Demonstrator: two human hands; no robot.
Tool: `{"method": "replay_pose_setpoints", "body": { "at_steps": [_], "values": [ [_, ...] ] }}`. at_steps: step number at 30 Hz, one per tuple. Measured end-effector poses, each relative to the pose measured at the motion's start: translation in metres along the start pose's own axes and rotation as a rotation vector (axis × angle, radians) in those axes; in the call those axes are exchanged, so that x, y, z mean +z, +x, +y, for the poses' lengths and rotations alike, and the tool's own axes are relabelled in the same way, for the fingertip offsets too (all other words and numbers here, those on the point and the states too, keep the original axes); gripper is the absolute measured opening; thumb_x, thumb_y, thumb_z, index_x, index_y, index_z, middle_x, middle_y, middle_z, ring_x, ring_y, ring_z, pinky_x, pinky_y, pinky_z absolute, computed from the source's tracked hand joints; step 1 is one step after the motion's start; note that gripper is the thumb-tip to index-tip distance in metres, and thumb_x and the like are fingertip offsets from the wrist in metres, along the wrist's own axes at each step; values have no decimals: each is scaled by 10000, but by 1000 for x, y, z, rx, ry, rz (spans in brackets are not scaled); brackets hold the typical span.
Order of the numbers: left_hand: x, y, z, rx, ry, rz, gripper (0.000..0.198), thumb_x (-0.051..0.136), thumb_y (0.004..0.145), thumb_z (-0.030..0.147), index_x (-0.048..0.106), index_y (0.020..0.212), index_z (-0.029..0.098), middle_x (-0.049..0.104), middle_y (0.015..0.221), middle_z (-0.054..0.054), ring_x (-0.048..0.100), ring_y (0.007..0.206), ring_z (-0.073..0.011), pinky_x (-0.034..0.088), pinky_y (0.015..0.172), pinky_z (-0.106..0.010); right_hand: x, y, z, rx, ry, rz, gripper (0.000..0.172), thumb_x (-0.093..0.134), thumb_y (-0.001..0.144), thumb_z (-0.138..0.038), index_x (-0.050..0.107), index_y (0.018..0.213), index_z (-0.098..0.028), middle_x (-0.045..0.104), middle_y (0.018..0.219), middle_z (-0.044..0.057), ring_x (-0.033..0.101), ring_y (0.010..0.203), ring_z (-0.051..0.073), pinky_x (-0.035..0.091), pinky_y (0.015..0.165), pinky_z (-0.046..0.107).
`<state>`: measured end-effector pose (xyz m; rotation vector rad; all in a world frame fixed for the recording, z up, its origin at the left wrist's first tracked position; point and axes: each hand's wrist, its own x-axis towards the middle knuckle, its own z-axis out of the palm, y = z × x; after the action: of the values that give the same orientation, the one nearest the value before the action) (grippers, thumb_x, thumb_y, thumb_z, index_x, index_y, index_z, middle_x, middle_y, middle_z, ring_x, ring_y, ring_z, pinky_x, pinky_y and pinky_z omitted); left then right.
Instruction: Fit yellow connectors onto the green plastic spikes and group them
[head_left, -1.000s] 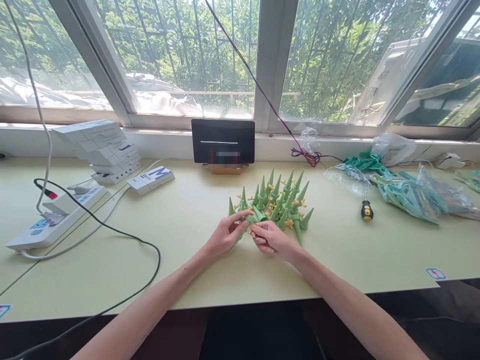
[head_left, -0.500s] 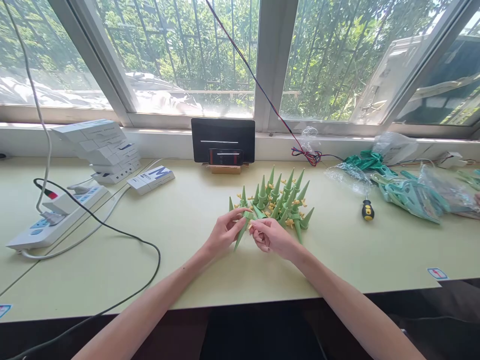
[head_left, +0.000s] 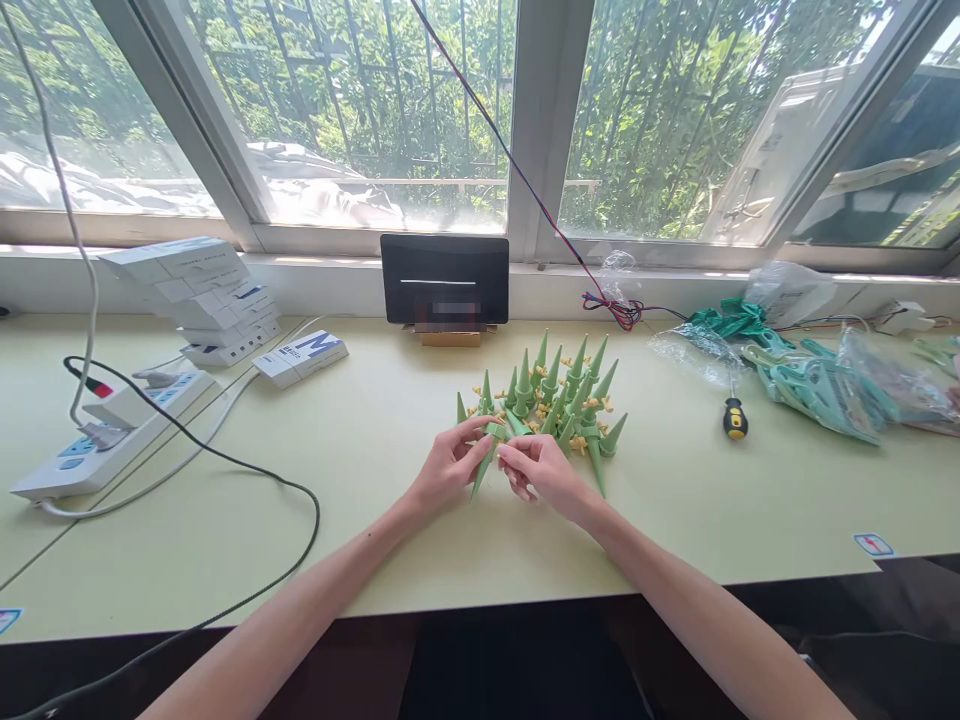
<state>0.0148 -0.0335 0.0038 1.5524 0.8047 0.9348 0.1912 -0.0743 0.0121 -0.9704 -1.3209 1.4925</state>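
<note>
My left hand (head_left: 448, 462) is closed around a green plastic watering spike (head_left: 481, 480), whose tip slants down toward the table's front edge. Close against its right side, my right hand (head_left: 549, 470) pinches a small yellow plastic piece at the spike's collar. The fingertips cover most of that piece. Just behind both hands stand several more green watering spikes (head_left: 523, 388), bunched together with points up and small yellow valves at their collars. A few at the front right lie tilted or on their sides.
A black-and-yellow screwdriver (head_left: 735, 420) lies to the right, near bagged teal plastic parts (head_left: 817, 390). A dark tablet (head_left: 445, 275) leans at the window. On the left are stacked white boxes (head_left: 202, 290), a power strip (head_left: 112, 440) and a black cable (head_left: 300, 490) crossing the table.
My right fingers have shifted very slightly at the spike, and the yellow piece shows less between them. The left hand keeps its grip, with the spike tip barely moved.
</note>
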Motion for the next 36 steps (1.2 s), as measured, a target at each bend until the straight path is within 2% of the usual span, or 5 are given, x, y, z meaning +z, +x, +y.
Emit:
{"method": "replay_pose_setpoints", "body": {
  "at_steps": [9,16,20,28,36],
  "values": [
    [-1,-1,1,-33,34,-11,542,631,879,491,619,1265,110,562,705,-9,349,462,-47,276,388,-189,-2,-2,2,-41,-182,12,370,592,892,-492,579,680,-189,480,473,-33,406,372,104,318,385,250],
    [-1,-1,3,-48,61,-17,522,631,884,477,637,1251,106,523,665,18,360,451,-42,294,395,-185,-5,-2,13,-335,-632,90,369,498,957,-360,434,627,-208,440,554,-22,353,520,123,283,540,278],
    [-1,-1,4,-35,61,-24,486,621,899,448,642,1249,112,481,631,36,347,443,-39,280,391,-180,-6,-1,18,-393,-725,92,370,464,974,-334,382,633,-214,393,576,-25,319,542,130,263,560,283],
    [-1,0,4,-17,56,-24,500,620,898,457,633,1259,111,465,620,39,337,447,-40,280,388,-176,-5,-2,12,-308,-575,92,363,502,954,-390,473,643,-206,486,543,-17,394,502,125,307,531,275],
    [-1,0,-1,-6,62,-29,490,609,904,457,618,1271,132,552,712,-4,332,459,-38,272,377,-170,-3,0,8,-41,-191,31,339,591,891,-485,578,701,-206,479,485,-27,409,364,115,303,380,254]
  ]
}}
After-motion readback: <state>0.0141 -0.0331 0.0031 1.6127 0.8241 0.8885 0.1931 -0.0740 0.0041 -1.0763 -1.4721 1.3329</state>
